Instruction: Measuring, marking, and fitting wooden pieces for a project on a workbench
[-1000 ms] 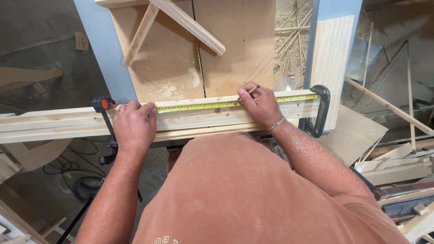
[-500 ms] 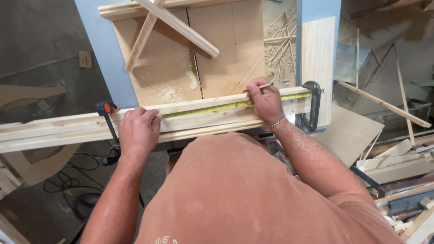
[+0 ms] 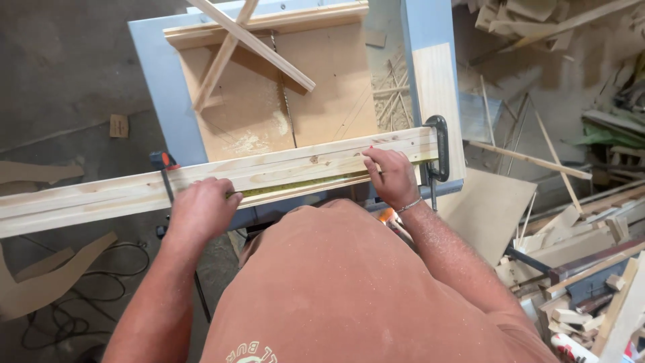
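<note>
A long stack of pale wooden planks [image 3: 302, 168] lies across a blue saw bench [image 3: 151, 81], clamped at both ends. A yellow tape measure [image 3: 302, 183] runs along the planks' near edge between my hands. My left hand [image 3: 201, 207] is curled over that edge and pins the tape down beside the orange-handled bar clamp [image 3: 161, 165]. My right hand [image 3: 391, 176] rests on the planks near the dark clamp [image 3: 440, 148]. Its fingers pinch what looks like a pencil with a red tip [image 3: 371, 146].
Behind the planks sits a brown board sled [image 3: 322, 87] with a saw slot, and two crossed wood strips [image 3: 248, 40] lie on it. Offcuts and timber scraps [image 3: 578, 269] pile up at the right. A black cable [image 3: 60, 316] and curved cutouts [image 3: 47, 282] lie on the floor at left.
The view has tipped further over the bench, so the planks sit lower in frame. Both hands stay on the planks. The tape now shows only as a thin strip along the near edge.
</note>
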